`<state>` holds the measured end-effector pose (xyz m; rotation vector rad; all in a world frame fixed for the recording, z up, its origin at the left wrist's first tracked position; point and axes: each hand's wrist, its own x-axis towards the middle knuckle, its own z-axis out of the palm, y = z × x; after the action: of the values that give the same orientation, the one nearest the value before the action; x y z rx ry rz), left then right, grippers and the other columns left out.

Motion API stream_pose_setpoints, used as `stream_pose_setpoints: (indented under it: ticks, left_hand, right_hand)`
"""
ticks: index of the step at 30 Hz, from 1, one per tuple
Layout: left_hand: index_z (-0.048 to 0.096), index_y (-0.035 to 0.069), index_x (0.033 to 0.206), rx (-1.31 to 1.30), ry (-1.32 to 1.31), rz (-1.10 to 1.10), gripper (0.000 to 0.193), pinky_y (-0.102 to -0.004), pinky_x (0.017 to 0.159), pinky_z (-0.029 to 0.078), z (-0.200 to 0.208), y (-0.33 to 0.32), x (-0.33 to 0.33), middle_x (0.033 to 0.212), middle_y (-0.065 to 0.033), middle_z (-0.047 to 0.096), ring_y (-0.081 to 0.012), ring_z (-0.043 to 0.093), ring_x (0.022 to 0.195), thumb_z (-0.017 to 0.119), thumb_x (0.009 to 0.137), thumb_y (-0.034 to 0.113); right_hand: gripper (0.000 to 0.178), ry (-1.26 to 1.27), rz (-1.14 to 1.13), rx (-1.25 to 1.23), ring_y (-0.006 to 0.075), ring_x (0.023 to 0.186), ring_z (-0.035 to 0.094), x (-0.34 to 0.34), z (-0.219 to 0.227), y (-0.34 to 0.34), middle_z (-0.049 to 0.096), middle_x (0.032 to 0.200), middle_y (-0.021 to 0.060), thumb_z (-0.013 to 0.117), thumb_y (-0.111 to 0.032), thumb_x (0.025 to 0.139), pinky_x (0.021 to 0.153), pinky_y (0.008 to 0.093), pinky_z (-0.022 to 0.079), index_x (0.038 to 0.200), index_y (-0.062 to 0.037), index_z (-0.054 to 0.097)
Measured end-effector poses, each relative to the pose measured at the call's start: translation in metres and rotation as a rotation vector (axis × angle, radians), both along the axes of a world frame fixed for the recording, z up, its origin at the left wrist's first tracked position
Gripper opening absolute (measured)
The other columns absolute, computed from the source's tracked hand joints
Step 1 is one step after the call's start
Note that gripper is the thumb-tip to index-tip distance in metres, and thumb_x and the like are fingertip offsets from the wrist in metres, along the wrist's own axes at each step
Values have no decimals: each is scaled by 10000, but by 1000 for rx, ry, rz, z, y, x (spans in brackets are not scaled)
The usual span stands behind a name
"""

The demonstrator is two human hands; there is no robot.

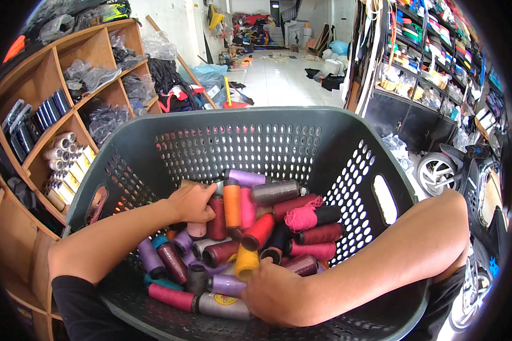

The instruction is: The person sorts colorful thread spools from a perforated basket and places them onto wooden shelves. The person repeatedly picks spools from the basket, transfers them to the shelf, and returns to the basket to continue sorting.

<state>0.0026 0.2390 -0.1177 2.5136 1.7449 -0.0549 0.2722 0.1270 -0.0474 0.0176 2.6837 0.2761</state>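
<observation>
A big dark-green perforated plastic basket (239, 136) stands before me, with many thread spools heaped inside. At the left of the heap my left hand (192, 203) is closed, its fingertips at the upper end of a dark red thread spool (217, 221). Beside that spool leans an orange one (232, 204). My right hand (274, 292) reaches in from the right, its curled fingers against a yellow thread spool (246, 262); part of the grip is hidden. A lilac spool (227, 285) and a grey spool (223, 306) lie next to this hand. A loose pink skein (303, 216) lies farther right.
Wooden shelving (40, 51) on the left holds cream thread cones (62, 170), dark spools and plastic bags. Black racks (426, 51) with colourful rolls line the right, above a motorbike (483, 187). A tiled floor (276, 74) runs back to a heap of cloth (253, 28).
</observation>
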Motion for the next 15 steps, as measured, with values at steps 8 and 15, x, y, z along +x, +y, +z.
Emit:
stream_pose_setpoints:
  ticks: [8,15]
  left_hand:
    - [422,-34,1151,-62,0,84,490,-528,874,497,-6,19,-11,1071,-273,650,-460,636,996,644,778,194]
    - [430,-4,1208,-73,237,153,560,-496,835,537,-11,1,-5,1076,-247,674,-436,669,955,717,748,136]
  right_hand:
    - [209,-46,-52,-74,255,796,698,-5,0,6,712,823,96,578,-212,882,674,393,481,949,-50,692]
    - [227,-104,-177,-107,254,914,686,-11,-7,33,714,955,100,564,-192,892,748,378,484,1040,-81,696]
